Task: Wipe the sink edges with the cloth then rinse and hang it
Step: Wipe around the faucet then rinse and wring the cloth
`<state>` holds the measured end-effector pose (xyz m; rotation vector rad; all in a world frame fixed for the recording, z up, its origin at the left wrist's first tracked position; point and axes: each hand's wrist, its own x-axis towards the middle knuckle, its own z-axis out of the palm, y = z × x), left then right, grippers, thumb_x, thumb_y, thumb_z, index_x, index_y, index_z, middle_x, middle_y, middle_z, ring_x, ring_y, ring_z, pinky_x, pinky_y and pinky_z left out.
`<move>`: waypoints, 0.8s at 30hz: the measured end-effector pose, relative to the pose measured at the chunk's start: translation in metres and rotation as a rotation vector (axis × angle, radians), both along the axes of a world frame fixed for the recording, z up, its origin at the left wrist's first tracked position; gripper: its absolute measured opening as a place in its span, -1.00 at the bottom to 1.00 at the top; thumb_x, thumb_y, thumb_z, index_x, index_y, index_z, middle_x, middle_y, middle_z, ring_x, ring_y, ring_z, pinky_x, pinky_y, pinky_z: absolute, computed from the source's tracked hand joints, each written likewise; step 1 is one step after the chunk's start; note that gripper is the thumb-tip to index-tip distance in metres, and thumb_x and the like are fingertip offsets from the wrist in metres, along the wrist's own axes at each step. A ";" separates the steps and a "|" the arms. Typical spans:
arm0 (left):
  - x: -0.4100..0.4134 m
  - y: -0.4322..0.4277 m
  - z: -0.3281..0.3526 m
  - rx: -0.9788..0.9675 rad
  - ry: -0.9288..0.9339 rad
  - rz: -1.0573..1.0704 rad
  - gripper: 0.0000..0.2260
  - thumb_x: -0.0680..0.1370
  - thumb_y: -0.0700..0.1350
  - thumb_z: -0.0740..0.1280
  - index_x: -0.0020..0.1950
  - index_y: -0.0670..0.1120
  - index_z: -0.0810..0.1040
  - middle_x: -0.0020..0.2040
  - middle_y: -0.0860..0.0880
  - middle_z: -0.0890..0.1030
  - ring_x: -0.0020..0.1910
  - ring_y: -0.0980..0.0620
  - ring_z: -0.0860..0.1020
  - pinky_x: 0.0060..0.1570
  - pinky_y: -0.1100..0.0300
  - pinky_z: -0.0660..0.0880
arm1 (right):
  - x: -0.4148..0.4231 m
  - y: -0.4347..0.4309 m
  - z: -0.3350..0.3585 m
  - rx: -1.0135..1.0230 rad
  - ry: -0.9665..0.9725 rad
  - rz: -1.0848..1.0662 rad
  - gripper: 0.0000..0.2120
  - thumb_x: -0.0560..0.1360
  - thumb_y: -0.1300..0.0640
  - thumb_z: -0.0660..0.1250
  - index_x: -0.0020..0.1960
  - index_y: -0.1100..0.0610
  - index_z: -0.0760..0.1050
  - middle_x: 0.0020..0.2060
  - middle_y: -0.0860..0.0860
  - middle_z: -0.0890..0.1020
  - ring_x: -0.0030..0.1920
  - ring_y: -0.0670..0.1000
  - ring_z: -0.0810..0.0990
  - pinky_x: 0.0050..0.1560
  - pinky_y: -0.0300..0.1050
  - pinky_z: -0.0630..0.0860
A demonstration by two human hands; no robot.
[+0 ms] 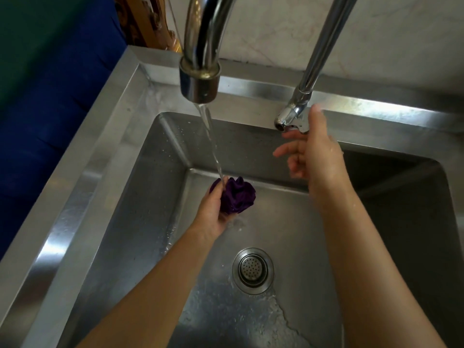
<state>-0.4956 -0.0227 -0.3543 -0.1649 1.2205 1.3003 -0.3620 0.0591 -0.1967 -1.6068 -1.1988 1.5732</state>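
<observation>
I'm looking straight down into a stainless steel sink (105, 187), both bare forearms reaching in from the bottom of the view. My left hand (213, 209) is closed around a bunched purple cloth (237, 197), gripping it from the left and below so the crumpled mass bulges out to the right of the fingers. The cloth is wadded into a rough ball, so it has no clear long axis; its folds spill up and to the right, away from my palm. It sits over the basin floor, near the back left corner, well above the round drain strainer (253, 270).

A thin stream of water (209, 139) falls from the wide faucet spout (199, 81) and lands on the top left of the cloth, right where my fingers meet the fabric.

My right hand (313, 149) is up at the back rim, holding nothing, fingers loosely spread and pointing left. It is at the chrome tap lever (291, 119); the thumb stands up behind it and the fingers sit just under it, but I cannot tell whether they press on it.

Water pools and runs along the basin floor near the drain
</observation>
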 end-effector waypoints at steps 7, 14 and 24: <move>-0.006 -0.004 -0.002 -0.029 0.025 0.017 -0.65 0.52 0.02 0.31 0.28 -0.05 0.47 0.17 -0.14 0.60 -0.01 -0.07 0.62 -0.07 0.04 0.57 | 0.000 0.002 -0.004 0.098 -0.043 0.020 -0.60 0.62 -0.06 0.04 0.03 0.20 0.51 -0.39 0.01 0.59 -0.54 -0.13 0.36 -0.50 -0.28 0.32; -0.009 -0.005 -0.005 -0.039 0.006 0.028 -0.63 0.51 0.02 0.32 0.30 -0.05 0.47 0.18 -0.13 0.60 0.03 -0.07 0.62 -0.07 0.02 0.59 | 0.002 0.002 -0.012 0.149 0.036 0.037 -0.65 0.63 0.02 0.04 -0.01 0.24 0.49 -0.41 0.02 0.53 -0.51 -0.09 0.34 -0.50 -0.25 0.27; -0.006 -0.001 0.002 -0.039 0.021 0.022 -0.72 0.52 0.02 0.31 0.21 -0.02 0.50 0.16 -0.12 0.60 -0.02 -0.04 0.61 -0.18 0.11 0.60 | 0.009 0.000 -0.029 0.131 0.335 0.057 -0.65 0.64 0.09 0.02 0.09 0.31 0.46 -0.43 0.02 0.46 -0.51 -0.07 0.24 -0.49 -0.23 0.16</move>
